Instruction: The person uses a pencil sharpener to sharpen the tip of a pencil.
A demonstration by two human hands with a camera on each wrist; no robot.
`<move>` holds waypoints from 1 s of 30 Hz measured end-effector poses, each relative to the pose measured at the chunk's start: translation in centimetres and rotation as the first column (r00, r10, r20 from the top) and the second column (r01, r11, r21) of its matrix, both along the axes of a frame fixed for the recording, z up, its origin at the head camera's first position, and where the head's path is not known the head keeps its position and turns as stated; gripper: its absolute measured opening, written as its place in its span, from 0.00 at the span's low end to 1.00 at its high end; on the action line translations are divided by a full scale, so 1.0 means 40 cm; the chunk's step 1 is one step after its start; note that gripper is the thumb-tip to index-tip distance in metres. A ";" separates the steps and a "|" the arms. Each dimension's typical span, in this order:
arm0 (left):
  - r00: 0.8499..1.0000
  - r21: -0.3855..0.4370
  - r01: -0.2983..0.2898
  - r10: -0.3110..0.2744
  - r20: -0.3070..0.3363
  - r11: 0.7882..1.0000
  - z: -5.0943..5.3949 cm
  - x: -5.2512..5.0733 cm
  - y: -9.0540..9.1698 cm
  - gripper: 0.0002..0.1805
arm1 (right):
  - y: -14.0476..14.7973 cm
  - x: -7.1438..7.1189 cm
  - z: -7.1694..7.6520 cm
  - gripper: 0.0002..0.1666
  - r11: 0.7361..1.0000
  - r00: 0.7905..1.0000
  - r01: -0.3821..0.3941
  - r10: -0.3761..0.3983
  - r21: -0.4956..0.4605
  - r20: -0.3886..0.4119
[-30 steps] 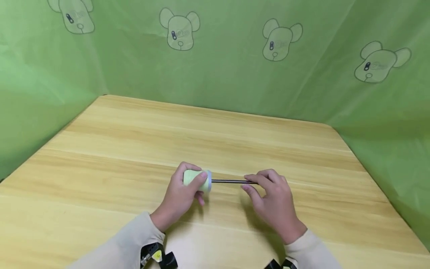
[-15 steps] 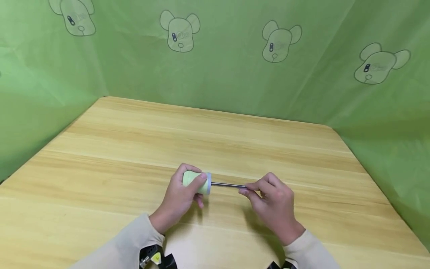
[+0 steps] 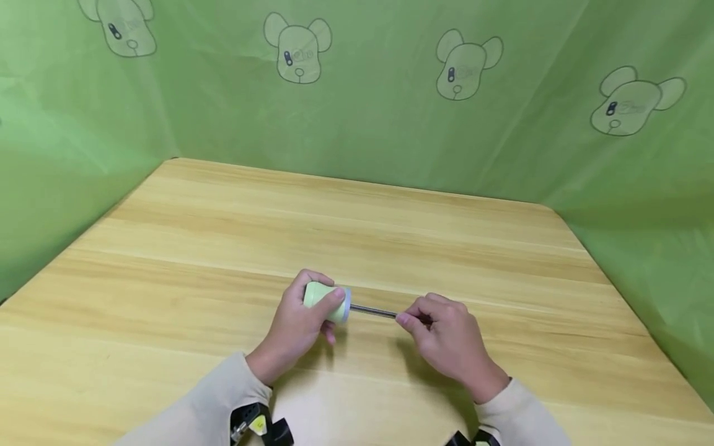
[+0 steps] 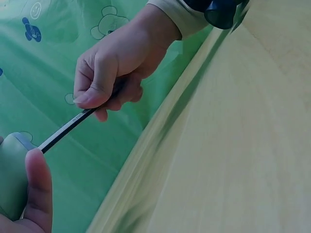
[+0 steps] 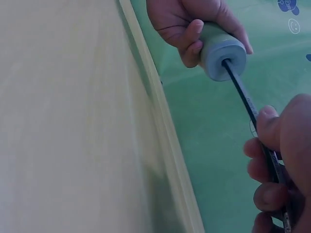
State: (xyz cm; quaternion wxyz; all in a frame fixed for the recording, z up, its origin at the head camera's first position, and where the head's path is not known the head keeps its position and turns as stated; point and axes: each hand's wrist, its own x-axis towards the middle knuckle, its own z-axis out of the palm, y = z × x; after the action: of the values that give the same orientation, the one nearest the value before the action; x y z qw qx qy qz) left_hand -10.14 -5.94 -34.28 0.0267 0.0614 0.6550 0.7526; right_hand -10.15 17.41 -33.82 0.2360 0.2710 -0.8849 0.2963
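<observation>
Left hand (image 3: 295, 329) grips green cylinder (image 3: 318, 293) | right hand (image 3: 453, 339) grips dark pencil (image 3: 374, 311), end inside cylinder | both above worktop (image 3: 223, 229) | judged: cylinder light, rigid; pencil slim, smooth, breakable if bent; hold near cylinder

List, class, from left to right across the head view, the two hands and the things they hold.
Left hand → pale green cylinder → slim dark stick → right hand.
</observation>
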 end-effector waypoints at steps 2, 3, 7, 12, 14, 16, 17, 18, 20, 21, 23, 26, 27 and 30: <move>1.000 -0.001 0.006 -0.006 0.000 1.000 0.000 0.000 0.002 0.14 | -0.003 -0.001 0.001 0.09 1.000 0.999 0.027 -0.027 0.008 -0.047; 1.000 -0.001 0.009 -0.009 -0.001 1.000 0.000 0.000 0.002 0.14 | -0.004 -0.001 0.001 0.08 0.999 0.996 0.041 -0.040 0.011 -0.080; 1.000 0.009 0.007 -0.007 -0.011 1.000 0.002 0.000 0.005 0.13 | -0.009 -0.004 -0.004 0.08 0.996 0.977 0.084 -0.082 -0.001 -0.195; 1.000 0.021 -0.008 0.008 -0.013 1.000 0.002 -0.002 0.006 0.13 | -0.011 -0.002 -0.007 0.17 0.997 0.966 0.077 -0.079 -0.018 -0.244; 1.000 0.018 0.004 -0.003 -0.014 1.000 0.002 -0.002 0.006 0.14 | -0.012 -0.002 -0.005 0.18 0.997 0.961 0.075 -0.080 -0.027 -0.264; 1.000 0.018 0.015 -0.015 -0.015 1.000 0.003 -0.001 0.005 0.14 | -0.013 -0.004 -0.005 0.17 0.997 0.954 0.070 -0.079 -0.043 -0.288; 1.000 0.019 0.020 -0.020 -0.014 1.000 0.003 -0.001 0.005 0.15 | -0.013 -0.005 -0.005 0.17 0.997 0.951 0.061 -0.074 -0.053 -0.300; 1.000 0.019 0.024 -0.024 -0.014 1.000 0.003 0.000 0.004 0.15 | -0.012 -0.007 -0.006 0.16 0.997 0.948 0.049 -0.067 -0.065 -0.311; 0.999 0.022 0.029 -0.029 -0.015 0.999 0.005 0.000 0.004 0.15 | -0.010 -0.009 -0.007 0.16 0.997 0.945 0.022 -0.047 -0.079 -0.322; 0.999 0.025 0.030 -0.030 -0.015 0.999 0.006 0.000 0.003 0.15 | -0.008 -0.010 -0.007 0.16 0.997 0.948 0.009 -0.034 -0.081 -0.318; 0.999 0.021 0.034 -0.033 -0.016 0.999 0.007 -0.001 0.003 0.15 | -0.003 -0.009 -0.006 0.15 0.997 0.960 -0.015 -0.006 -0.075 -0.278; 0.999 0.010 0.040 -0.039 -0.017 0.999 0.006 -0.002 0.003 0.15 | 0.001 -0.005 -0.005 0.11 0.999 0.979 -0.021 0.011 -0.048 -0.204; 0.999 0.007 0.040 -0.040 -0.016 0.999 0.005 -0.002 0.003 0.14 | 0.001 -0.003 -0.005 0.10 0.999 0.982 -0.018 0.011 -0.037 -0.187; 0.999 -0.001 0.037 -0.037 -0.014 0.999 0.002 -0.001 0.003 0.14 | -0.001 -0.001 -0.006 0.07 1.000 0.980 0.011 -0.011 -0.001 -0.200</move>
State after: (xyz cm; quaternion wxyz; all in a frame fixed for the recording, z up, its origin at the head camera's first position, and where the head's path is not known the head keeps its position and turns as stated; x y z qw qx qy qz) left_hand -10.20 -5.84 -34.19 0.0362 0.0786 0.6541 0.7515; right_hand -10.19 17.38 -34.06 0.3252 0.2947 -0.8581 0.2665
